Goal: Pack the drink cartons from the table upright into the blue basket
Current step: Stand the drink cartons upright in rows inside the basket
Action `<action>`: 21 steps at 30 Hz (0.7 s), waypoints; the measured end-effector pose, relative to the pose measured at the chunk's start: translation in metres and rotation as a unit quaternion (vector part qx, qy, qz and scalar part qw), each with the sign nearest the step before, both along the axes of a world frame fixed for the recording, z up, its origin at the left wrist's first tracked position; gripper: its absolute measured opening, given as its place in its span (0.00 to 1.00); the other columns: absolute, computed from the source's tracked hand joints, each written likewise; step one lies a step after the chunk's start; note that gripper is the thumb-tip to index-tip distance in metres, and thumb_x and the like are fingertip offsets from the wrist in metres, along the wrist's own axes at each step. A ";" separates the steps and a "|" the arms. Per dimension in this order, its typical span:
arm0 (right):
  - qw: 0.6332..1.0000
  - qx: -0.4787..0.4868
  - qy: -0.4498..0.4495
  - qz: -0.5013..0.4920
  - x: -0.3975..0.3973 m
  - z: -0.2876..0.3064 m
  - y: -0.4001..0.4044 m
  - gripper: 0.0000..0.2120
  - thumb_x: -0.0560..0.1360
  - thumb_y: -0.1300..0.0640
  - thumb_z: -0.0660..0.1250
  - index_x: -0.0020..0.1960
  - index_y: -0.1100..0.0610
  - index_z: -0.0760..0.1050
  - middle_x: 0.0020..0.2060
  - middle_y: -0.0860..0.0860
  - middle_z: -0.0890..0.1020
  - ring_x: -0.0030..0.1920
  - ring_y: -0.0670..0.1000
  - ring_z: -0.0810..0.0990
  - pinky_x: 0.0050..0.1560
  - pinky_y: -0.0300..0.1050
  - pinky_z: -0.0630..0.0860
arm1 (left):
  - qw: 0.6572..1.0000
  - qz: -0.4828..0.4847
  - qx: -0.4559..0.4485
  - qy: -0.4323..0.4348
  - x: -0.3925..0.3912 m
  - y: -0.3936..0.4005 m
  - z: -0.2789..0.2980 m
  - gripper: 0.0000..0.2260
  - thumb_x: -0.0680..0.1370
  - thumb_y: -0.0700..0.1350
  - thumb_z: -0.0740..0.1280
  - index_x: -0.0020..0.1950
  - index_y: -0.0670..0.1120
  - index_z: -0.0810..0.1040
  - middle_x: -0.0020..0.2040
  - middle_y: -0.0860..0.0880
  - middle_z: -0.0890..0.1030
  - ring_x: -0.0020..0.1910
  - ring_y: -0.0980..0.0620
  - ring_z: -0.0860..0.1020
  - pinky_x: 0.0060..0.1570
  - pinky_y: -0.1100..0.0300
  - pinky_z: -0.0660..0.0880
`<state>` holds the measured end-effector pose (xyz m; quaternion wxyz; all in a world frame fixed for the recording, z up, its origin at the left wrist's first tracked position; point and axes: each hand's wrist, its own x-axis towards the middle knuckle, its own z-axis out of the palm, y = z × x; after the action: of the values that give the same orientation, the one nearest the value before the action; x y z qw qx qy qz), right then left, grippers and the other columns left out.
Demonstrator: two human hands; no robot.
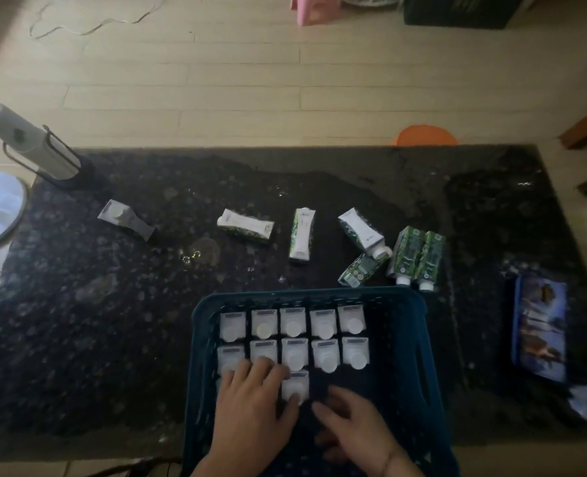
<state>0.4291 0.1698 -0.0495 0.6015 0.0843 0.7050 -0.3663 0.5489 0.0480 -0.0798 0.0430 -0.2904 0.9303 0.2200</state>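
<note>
Basket: blue basket (419, 339) at 6 o'clock on the dark table (78, 339).
Packed: two full rows of upright cartons (293, 321) inside, caps up, plus a third-row carton (296, 389).
Left hand (254, 401): fingers straight, resting on carton tops at the basket's 8 o'clock, thumb touching the third-row carton.
Right hand (354, 425): relaxed, grasping nothing, over the basket's bare floor at 6 o'clock.
Loose: lying cartons (300, 234) from 12 to 2 o'clock of the basket; one grey carton (125, 218) at 10 o'clock.
</note>
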 end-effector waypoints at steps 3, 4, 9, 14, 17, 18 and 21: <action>0.998 -0.050 0.047 0.012 -0.046 0.040 0.024 0.15 0.73 0.56 0.71 0.59 0.52 0.75 0.43 0.49 0.86 0.41 0.47 0.85 0.40 0.35 0.79 | 0.992 -0.027 0.014 0.121 -0.055 0.010 0.017 0.06 0.71 0.52 0.67 0.47 0.56 0.75 0.45 0.57 0.75 0.44 0.52 0.74 0.41 0.58 0.71; 0.996 -0.063 0.062 -0.017 -0.065 0.049 0.032 0.11 0.74 0.58 0.69 0.56 0.52 0.76 0.40 0.50 0.87 0.38 0.47 0.85 0.36 0.32 0.78 | 0.986 -0.037 0.016 0.160 -0.079 0.012 0.025 0.06 0.72 0.51 0.67 0.48 0.55 0.75 0.46 0.57 0.76 0.45 0.52 0.74 0.43 0.58 0.71; 0.946 -0.023 0.223 -0.232 -0.164 0.032 0.055 0.06 0.76 0.60 0.66 0.52 0.55 0.77 0.37 0.53 0.84 0.23 0.52 0.74 0.21 0.41 0.70 | 0.976 -0.092 0.020 0.194 -0.201 0.017 0.046 0.06 0.74 0.50 0.67 0.50 0.53 0.78 0.48 0.56 0.78 0.51 0.51 0.74 0.50 0.55 0.71; 0.950 0.064 0.276 -0.130 -0.236 -0.061 0.041 0.26 0.71 0.54 0.72 0.67 0.54 0.69 0.58 0.53 0.78 0.51 0.56 0.81 0.52 0.59 0.79 | 0.979 -0.137 0.085 -0.124 -0.275 0.009 0.014 0.15 0.77 0.56 0.62 0.62 0.53 0.73 0.58 0.50 0.77 0.57 0.46 0.75 0.56 0.50 0.74; 0.964 0.096 0.229 -0.100 -0.263 -0.115 0.025 0.36 0.69 0.47 0.71 0.72 0.52 0.62 0.68 0.55 0.72 0.62 0.57 0.75 0.60 0.59 0.75 | 0.950 -0.146 0.169 -0.217 -0.292 0.008 -0.008 0.17 0.76 0.59 0.63 0.60 0.51 0.74 0.55 0.48 0.80 0.52 0.46 0.78 0.53 0.50 0.77; 0.965 0.101 0.213 -0.113 -0.269 -0.126 0.020 0.37 0.68 0.43 0.70 0.73 0.51 0.60 0.69 0.54 0.70 0.64 0.58 0.73 0.61 0.59 0.75 | 0.945 -0.135 0.198 -0.222 -0.294 0.008 -0.014 0.17 0.75 0.60 0.64 0.59 0.52 0.75 0.54 0.48 0.80 0.52 0.47 0.79 0.54 0.50 0.77; 0.964 0.121 0.201 -0.125 -0.282 -0.152 0.011 0.41 0.67 0.39 0.70 0.74 0.50 0.58 0.71 0.54 0.67 0.66 0.59 0.71 0.61 0.59 0.74 | 0.930 -0.107 0.259 -0.235 -0.297 0.008 -0.022 0.19 0.73 0.62 0.67 0.58 0.53 0.76 0.52 0.49 0.81 0.51 0.50 0.79 0.55 0.52 0.77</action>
<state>0.1474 0.1803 -0.2015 0.3823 0.1687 0.8342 -0.3600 0.2520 0.0558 -0.1018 0.3580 -0.2112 0.8295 0.3730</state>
